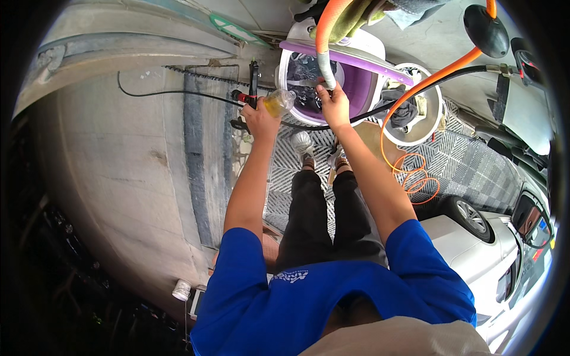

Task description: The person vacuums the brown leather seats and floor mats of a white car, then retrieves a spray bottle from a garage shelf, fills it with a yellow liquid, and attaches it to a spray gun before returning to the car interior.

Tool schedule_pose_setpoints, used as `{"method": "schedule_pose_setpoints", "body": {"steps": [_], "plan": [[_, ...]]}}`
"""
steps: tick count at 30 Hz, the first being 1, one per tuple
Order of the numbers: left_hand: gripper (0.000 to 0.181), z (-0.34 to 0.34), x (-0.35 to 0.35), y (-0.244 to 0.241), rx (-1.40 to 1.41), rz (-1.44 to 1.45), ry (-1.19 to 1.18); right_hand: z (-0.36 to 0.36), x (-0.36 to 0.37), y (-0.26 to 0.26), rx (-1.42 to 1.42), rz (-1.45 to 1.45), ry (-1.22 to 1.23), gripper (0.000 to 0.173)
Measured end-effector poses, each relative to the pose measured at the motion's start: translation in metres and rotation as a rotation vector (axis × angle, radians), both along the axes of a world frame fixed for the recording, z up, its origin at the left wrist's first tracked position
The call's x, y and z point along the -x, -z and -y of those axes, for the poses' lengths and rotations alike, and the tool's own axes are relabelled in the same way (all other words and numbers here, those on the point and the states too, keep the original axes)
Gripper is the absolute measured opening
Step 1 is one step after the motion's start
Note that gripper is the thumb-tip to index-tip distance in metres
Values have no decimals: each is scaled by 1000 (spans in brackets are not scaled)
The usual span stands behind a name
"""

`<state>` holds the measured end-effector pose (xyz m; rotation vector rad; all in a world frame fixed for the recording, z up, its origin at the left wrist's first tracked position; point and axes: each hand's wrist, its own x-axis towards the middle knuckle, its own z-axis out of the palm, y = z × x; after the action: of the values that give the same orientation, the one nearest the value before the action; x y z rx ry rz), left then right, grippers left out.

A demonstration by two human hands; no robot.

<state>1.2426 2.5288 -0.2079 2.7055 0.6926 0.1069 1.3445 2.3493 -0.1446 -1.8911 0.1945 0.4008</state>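
My left hand (262,119) grips a black spray gun (253,82) with a red-and-black fitting. A clear bottle (279,103) with yellow liquid in it sits against the same hand; how it joins the gun is hidden by my fingers. In my right hand (335,106) is the pale, taped-looking end of a thick orange hose (326,66), over a white tub with a purple inside (360,91). Dark water (307,66) shows in the tub's left part. A purple strip (347,58) crosses its top. A black hose (318,128) passes below both hands.
Right of the tub, a white basin (416,135) holds dark and pale cloths (401,109). A thin orange hose (414,175) coils on the patterned floor tiles (463,155). A silver car (463,249) stands at right. Concrete ground (129,147) with dark stripes lies left.
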Motion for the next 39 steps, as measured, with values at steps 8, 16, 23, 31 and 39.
{"method": "schedule_pose_setpoints", "body": {"steps": [8, 16, 23, 31, 39], "plan": [[65, -7, -1, -1, -45, -9, 47, 3, 25, -25, -386, -62, 182, 18], [65, -12, -1, 9, -92, 64, 79, 1, 34, -26, -360, -76, 118, 16], [67, -11, 0, 11, -77, 56, 81, 3, 33, -25, -361, -88, 121, 16], [72, -7, -1, 2, 63, 69, -33, 15, 28, -19, 120, 192, 169, 26], [69, -4, 8, -103, 683, 402, 40, 40, 3, -146, -3, 391, -27, 32]]}}
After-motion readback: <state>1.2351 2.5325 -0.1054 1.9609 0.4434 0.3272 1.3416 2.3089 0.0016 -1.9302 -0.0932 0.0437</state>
